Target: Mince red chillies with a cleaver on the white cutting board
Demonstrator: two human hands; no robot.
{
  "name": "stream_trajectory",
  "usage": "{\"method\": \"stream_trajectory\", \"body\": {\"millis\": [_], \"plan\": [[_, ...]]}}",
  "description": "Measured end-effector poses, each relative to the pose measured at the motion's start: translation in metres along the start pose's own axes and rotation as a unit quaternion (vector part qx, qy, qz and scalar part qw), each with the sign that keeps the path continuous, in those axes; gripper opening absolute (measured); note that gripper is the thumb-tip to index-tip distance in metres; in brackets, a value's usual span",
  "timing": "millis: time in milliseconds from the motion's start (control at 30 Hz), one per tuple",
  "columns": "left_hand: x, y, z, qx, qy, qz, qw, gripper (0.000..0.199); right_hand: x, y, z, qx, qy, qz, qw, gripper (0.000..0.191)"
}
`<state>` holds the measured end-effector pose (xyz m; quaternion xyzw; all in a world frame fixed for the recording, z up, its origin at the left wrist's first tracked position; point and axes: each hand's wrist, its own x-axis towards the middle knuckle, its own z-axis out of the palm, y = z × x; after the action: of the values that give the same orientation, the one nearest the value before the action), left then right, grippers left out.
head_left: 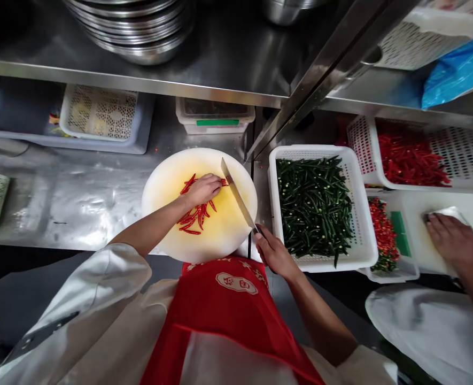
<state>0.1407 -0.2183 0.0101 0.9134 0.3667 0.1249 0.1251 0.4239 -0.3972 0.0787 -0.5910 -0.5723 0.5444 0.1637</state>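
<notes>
On a round white cutting board point(228, 243) with a yellow-stained middle lies a loose pile of red chili peppers point(198, 216). My left hand point(204, 189) is closed over some of the chilies, and their ends stick out to the right of its fingers. My right hand point(274, 250) grips the handle of a long kitchen knife point(238, 197). Its blade slants up and left across the board, with the upper part beside the protruding chili ends. Whether the edge touches them I cannot tell.
Right of the board stands a white basket point(374, 256) of green chilies. Beyond it are a basket of red chilies point(410, 155), a tub of chopped chilies point(380, 230) and a co-worker's hand point(455, 240) on another board. A steel shelf point(220, 75) with stacked bowls point(140, 32) overhangs the counter.
</notes>
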Motion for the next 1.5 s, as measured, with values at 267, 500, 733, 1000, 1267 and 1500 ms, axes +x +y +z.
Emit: {"method": "stream_trajectory", "body": {"millis": [267, 500, 733, 1000, 1267, 1500], "plan": [[0.003, -0.003, 0.007, -0.003, 0.027, 0.027, 0.999, 0.024, -0.005, -0.022, -0.011, -0.087, -0.018, 0.015, 0.996, 0.063], [0.002, 0.0, 0.011, -0.015, 0.036, 0.002, 0.999, 0.024, 0.003, -0.024, -0.018, -0.101, -0.035, 0.039, 0.993, 0.061], [-0.003, 0.003, 0.007, -0.002, 0.035, -0.007, 0.999, 0.026, 0.061, -0.018, 0.005, -0.077, -0.011, 0.0, 0.997, 0.061], [-0.006, 0.001, 0.005, 0.003, 0.04, -0.004, 0.999, 0.027, 0.016, -0.024, -0.009, -0.039, -0.026, 0.019, 0.999, 0.061], [-0.003, 0.001, 0.012, -0.016, 0.041, -0.023, 0.999, 0.026, -0.014, -0.038, -0.033, -0.043, -0.068, 0.084, 0.993, 0.057], [-0.003, 0.0, 0.01, -0.015, 0.027, -0.015, 0.999, 0.028, 0.025, -0.032, -0.017, -0.032, -0.068, 0.066, 0.995, 0.062]]}}
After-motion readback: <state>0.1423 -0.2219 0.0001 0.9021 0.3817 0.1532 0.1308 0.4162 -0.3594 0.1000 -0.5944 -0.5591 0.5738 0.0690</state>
